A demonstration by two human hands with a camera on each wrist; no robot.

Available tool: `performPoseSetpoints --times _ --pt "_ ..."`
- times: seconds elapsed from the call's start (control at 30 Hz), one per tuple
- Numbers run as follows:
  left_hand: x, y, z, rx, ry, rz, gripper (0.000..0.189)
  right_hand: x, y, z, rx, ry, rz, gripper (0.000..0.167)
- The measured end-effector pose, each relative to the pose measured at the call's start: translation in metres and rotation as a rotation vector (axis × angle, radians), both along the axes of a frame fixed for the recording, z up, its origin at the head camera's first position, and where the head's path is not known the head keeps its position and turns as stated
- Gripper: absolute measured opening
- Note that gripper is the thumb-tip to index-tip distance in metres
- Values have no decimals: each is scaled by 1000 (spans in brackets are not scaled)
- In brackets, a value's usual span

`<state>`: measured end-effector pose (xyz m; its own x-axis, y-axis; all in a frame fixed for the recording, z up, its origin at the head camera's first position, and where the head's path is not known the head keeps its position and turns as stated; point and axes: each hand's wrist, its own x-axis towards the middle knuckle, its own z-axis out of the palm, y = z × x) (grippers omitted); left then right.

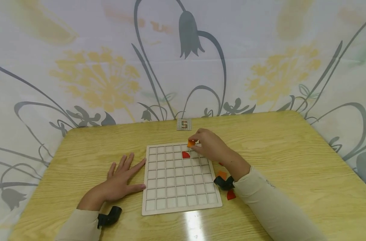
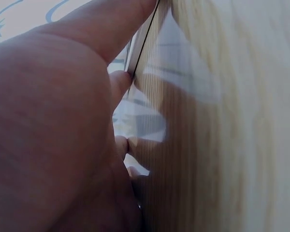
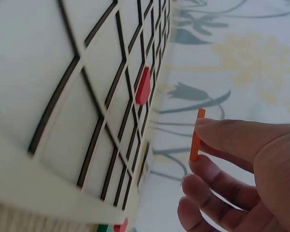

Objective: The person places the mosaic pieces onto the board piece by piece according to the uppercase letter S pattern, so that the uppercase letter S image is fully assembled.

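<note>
A pale square grid board lies on the wooden table. My right hand pinches a thin orange square tile between thumb and fingers over the board's far row. In the right wrist view this orange tile stands on edge in the grip, apart from the board. One red quarter-round tile sits in a cell of the second row, just nearer than the held tile. Spread flat on the table, my left hand has its thumb and index fingertip at the board's left edge.
A small card with an S pattern lies behind the board, near the patterned wall cloth. Right of the board, partly under my right forearm, are an orange tile and a red tile. A green piece shows in the right wrist view.
</note>
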<state>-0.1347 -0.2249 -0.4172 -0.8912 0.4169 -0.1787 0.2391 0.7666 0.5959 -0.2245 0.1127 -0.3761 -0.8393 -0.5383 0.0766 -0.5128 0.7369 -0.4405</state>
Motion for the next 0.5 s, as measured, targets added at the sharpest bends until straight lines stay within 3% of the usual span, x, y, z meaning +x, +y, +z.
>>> performPoseSetpoints --times 0.27,0.5 --pt "0 0 -1 -12 5 5 84 -1 -23 -2 -18 -67 36 32" --pt "0 0 -1 -16 -2 -1 84 -2 -37 -5 -44 -62 64 32"
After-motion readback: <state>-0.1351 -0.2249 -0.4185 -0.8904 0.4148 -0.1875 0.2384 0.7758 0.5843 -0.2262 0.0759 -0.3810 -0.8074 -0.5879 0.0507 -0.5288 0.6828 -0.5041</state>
